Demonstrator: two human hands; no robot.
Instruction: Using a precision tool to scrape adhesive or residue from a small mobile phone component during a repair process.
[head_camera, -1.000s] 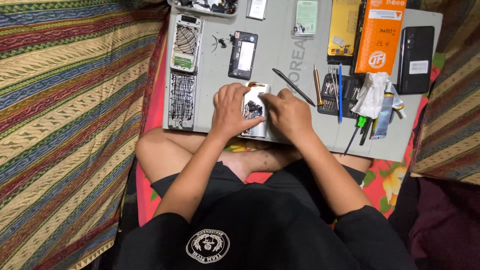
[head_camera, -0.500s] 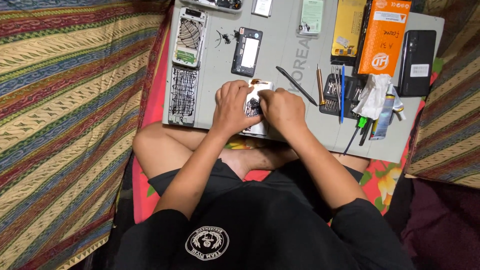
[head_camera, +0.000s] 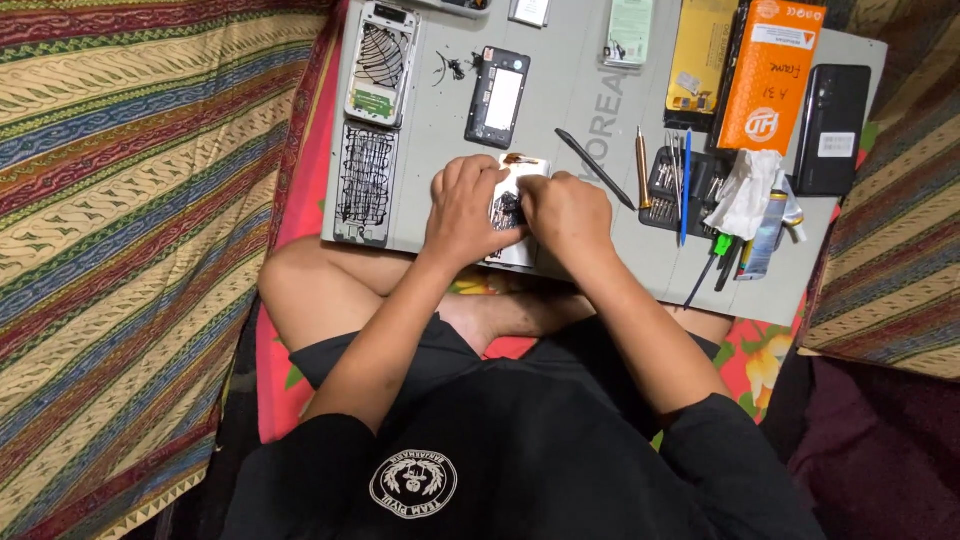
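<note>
An opened white phone body (head_camera: 516, 212) lies on the grey work mat (head_camera: 580, 90) over my crossed legs. My left hand (head_camera: 465, 208) presses down on its left side and holds it steady. My right hand (head_camera: 565, 212) rests on its right side, fingertips pinched at the dark parts in the middle of the phone. Whether a small tool sits in those fingers is hidden. Both hands cover most of the phone.
On the mat: two glue-streaked phone frames (head_camera: 368, 180) at left, a black inner frame (head_camera: 497, 95), a black spudger (head_camera: 594, 167), a screwdriver bit set (head_camera: 672, 185), an orange box (head_camera: 770, 75), a black phone (head_camera: 830, 115), white tissue (head_camera: 745, 192). Striped cloth (head_camera: 130, 200) surrounds.
The view has shifted slightly. Both hands stay on the white phone, with the right fingers working a little at its middle.
</note>
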